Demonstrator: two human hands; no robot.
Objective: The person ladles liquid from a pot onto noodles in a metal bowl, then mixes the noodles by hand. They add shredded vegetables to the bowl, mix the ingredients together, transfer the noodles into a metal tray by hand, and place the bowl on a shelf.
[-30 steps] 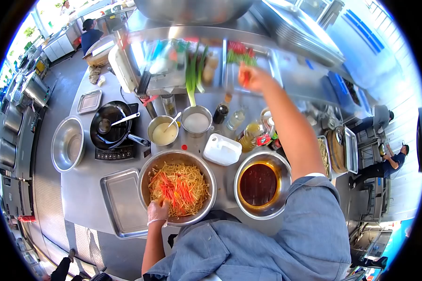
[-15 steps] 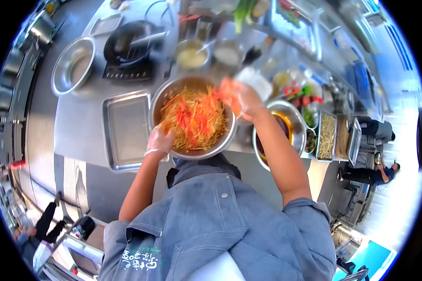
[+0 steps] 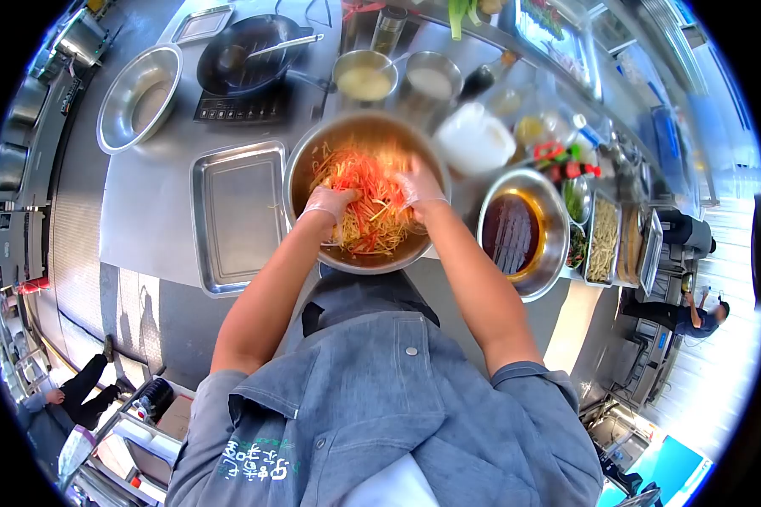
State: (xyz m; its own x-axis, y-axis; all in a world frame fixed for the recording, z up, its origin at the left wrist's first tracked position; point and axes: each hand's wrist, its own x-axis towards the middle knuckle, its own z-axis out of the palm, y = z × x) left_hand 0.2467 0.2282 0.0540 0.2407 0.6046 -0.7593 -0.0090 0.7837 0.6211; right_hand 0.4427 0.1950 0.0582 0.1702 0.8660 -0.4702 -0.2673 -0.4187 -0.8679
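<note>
A steel mixing bowl (image 3: 298, 160) holds a heap of thin orange-red shreds over yellow strands (image 3: 365, 190); the exact kinds of food are unclear. My left hand (image 3: 331, 203), in a clear plastic glove, reaches in over the near left rim, its fingers curled into the strands. Opposite it, my gloved right hand (image 3: 421, 182) grips the heap from the right, its fingertips partly buried and slightly blurred. Left of the bowl lies a bare metal tray (image 3: 241, 215). To the right stands a steel bowl of dark brown liquid (image 3: 514, 232) with an oily amber edge.
Behind are a black wok (image 3: 247, 59) on an induction cooker (image 3: 238, 108), a pot of pale yellow contents (image 3: 365, 80) and a white container (image 3: 475, 139). A large basin (image 3: 139, 97) stands far left. Ingredient trays (image 3: 603, 241) line the right. Other people (image 3: 693, 317) are farther off.
My right hand has come down from the bowl's right rim with its clump of red shreds into the heap. My left hand has moved from the rim into the strands. The view has shifted slightly.
</note>
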